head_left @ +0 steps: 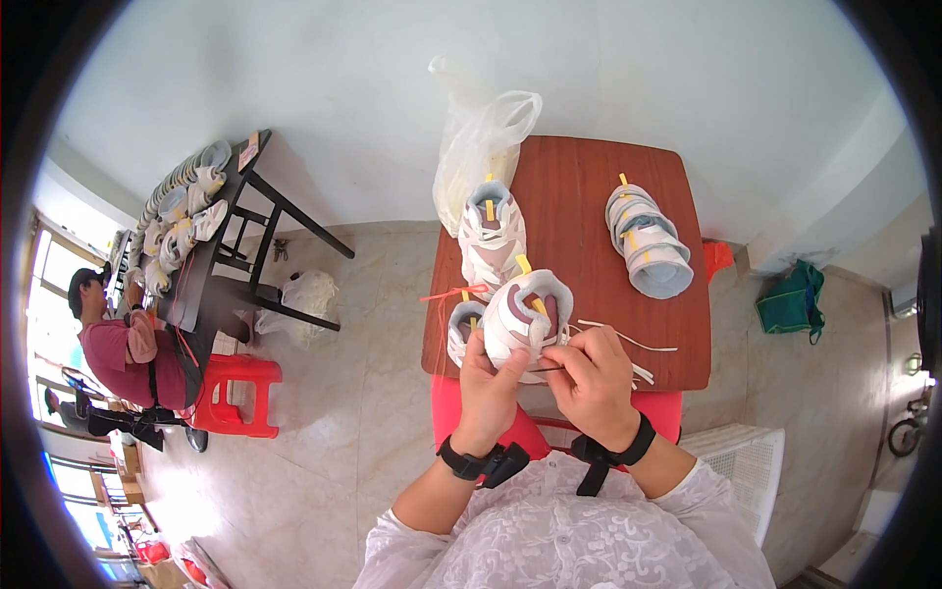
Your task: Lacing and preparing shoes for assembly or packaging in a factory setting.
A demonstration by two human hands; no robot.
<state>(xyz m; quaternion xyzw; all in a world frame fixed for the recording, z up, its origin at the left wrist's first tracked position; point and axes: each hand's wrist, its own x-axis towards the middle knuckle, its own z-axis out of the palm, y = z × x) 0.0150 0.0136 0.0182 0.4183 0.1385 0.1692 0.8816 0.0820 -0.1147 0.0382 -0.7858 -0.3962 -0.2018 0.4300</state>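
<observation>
A white shoe upper point(515, 319) with mauve lining and yellow tabs is held up at the near edge of the brown table. My left hand point(488, 393) grips its side, thumb across the front. Fingers of my right hand point(594, 378) are pinched together at the front of the upper; a thin dark strip shows by the fingertips, too small to name. White shoelaces point(643, 344) trail out to the right behind that hand. A second upper point(491, 240) stands just beyond, and another upper point(458, 339) sits partly hidden at the left. An orange-red cord point(456, 293) lies near them.
Nested uppers point(648, 240) lie on the right of the brown table point(579, 177). A clear plastic bag point(481, 137) is at its far left corner. Leftward, a person point(132, 358) sits by a black table carrying many uppers and a red stool point(240, 393). A white crate point(741, 466) stands at right.
</observation>
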